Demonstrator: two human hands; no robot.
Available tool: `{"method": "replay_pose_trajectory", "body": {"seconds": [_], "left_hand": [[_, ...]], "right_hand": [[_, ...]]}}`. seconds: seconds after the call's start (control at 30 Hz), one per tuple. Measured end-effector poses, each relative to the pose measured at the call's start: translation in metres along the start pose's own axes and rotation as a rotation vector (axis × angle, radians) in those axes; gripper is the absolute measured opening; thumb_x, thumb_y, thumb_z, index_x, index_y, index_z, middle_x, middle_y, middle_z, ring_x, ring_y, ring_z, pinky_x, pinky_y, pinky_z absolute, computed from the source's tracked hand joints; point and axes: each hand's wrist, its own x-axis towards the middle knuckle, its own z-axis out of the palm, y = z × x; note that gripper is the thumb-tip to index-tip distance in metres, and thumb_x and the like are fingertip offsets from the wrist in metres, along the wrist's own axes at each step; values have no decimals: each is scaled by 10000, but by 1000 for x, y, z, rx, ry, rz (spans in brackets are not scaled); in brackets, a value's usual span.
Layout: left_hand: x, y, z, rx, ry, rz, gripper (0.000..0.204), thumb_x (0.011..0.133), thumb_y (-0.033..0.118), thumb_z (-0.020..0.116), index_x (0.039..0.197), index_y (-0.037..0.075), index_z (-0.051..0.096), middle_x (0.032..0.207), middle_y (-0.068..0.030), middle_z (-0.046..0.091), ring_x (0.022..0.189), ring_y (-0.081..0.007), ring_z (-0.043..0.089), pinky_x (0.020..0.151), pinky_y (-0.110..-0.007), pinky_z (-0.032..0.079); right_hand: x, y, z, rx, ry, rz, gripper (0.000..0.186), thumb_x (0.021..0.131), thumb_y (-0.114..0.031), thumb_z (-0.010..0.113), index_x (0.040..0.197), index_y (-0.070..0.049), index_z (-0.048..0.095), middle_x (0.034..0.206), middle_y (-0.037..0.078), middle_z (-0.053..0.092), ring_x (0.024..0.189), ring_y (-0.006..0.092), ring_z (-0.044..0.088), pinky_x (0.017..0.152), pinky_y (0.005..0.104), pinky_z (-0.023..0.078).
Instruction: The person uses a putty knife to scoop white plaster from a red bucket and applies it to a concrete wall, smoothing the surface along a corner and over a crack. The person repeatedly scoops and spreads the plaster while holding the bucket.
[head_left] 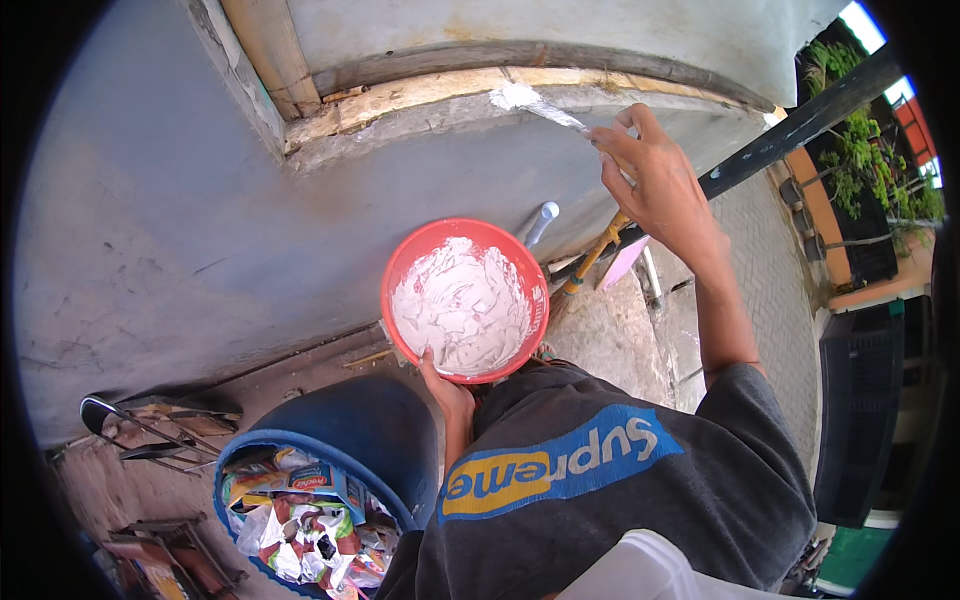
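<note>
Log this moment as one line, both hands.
Left hand: grips round red plastic bowl of white paste | Right hand: holds slim white-smeared tool, tip by rough grey ledge | Nearby: blue plastic bin of wrappers

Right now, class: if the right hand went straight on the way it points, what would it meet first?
Probably the ledge along the wall: the white-coated tool in the right hand points there, though depth is unclear.
</note>
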Motion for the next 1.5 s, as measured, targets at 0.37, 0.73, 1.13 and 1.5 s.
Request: {"method": "replay_pose_trajectory", "body": {"seconds": [0.37, 0.73, 1.13, 1.5], "left_hand": [[-8, 4, 3, 28, 19, 32, 584, 908, 320, 493, 1340, -53, 372, 1316, -172, 484, 1188, -281, 505, 993, -390, 408], [-9, 2, -2, 13, 18, 43, 555, 909, 301, 490, 1330, -44, 385, 1295, -168, 493, 1175, -269, 510, 988, -378, 408], [-7, 7, -4, 1, 40, 50, 568, 906, 309, 496, 1334, -42, 373, 1305, -166, 476, 1187, -265, 496, 989, -376, 402], [-8, 14, 2, 7, 43, 49, 553, 905, 295, 492, 1337, -31, 377, 1290, -160, 491, 1175, -267, 506, 980, -379, 412]], "right_hand": [[110, 40, -47, -477, -340, -262, 288, 834, -193, 576, 1031, -19, 695, 679, 119, 631, 571, 200, 563, 578, 312, 461], [184, -59, -33, -794, -848, 15, 204, 719, -178, 638, 686, 18, 689, 702, 128, 686, 697, 262, 675, 632, 383, 514], [175, -97, -53, -453, -878, -174, 212, 715, -173, 625, 671, 27, 678, 633, 134, 662, 603, 248, 654, 599, 360, 516], [193, -43, -36, -662, -806, -31, 221, 701, -240, 633, 660, -36, 708, 686, 97, 691, 618, 216, 650, 583, 350, 510]]}}
